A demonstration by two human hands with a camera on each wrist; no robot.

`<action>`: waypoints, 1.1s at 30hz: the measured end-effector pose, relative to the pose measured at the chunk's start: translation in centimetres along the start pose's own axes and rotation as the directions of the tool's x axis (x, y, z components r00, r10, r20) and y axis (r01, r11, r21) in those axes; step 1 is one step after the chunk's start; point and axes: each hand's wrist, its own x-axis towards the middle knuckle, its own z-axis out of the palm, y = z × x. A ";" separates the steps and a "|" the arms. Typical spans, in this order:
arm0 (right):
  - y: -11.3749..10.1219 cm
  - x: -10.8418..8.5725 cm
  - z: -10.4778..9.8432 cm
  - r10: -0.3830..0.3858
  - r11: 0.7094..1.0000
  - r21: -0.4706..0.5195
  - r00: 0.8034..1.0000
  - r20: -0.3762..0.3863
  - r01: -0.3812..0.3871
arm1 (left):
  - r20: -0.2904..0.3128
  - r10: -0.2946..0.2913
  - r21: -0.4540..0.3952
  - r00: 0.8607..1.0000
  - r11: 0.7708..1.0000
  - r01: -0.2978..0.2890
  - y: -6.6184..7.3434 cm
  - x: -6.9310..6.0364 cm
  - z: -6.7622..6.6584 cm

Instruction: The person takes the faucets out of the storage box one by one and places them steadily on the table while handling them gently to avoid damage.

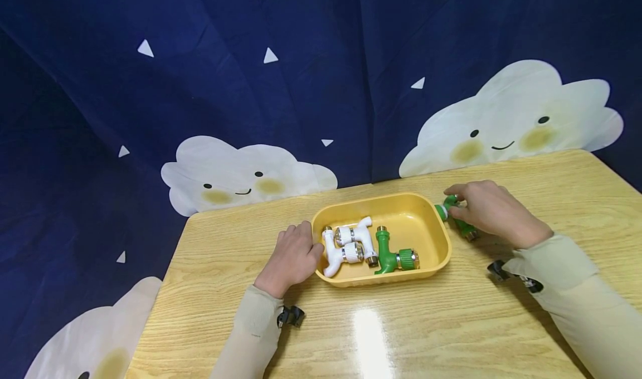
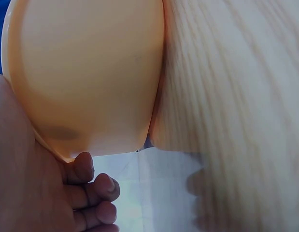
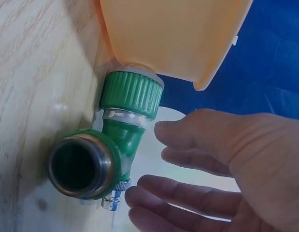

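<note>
A yellow container (image 1: 361, 281) stands on the table. My left hand (image 1: 293, 256) holds its left end, thumb at the rim; in the left wrist view, bent fingers (image 2: 93, 193) show beside the outer wall (image 2: 91, 82). Beyond the right end lies a green tap (image 1: 463, 226), its ribbed knob (image 3: 132, 92) against or very near the container wall. My right hand (image 1: 494, 212) is over this tap, thumb and fingers spread apart beside it in the right wrist view. Inside the container are two white taps (image 1: 333, 253) (image 1: 365, 238) and another green tap (image 1: 386, 256).
The wooden table (image 1: 230, 245) extends around the container. Behind it hangs a dark blue cloth (image 1: 321, 89) printed with smiling white clouds and small triangles. Dark wrist devices (image 1: 291, 316) (image 1: 514, 276) sit at both sleeves.
</note>
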 end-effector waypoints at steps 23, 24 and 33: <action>-1.7 -0.3 -0.7 0.020 1.000 -0.008 0.999 -0.029 -0.020 | 0.012 -0.006 -0.004 1.000 1.000 0.007 -0.1 0.1 0.1; -1.7 -0.3 -0.7 0.019 1.000 -0.011 0.999 -0.032 -0.020 | 0.014 -0.007 -0.002 1.000 1.000 0.008 -0.1 0.1 0.2; -2.3 -0.5 -0.9 -0.003 1.000 -0.023 0.999 -0.049 0.002 | 0.016 -0.003 -0.003 1.000 1.000 0.003 -0.1 0.0 0.1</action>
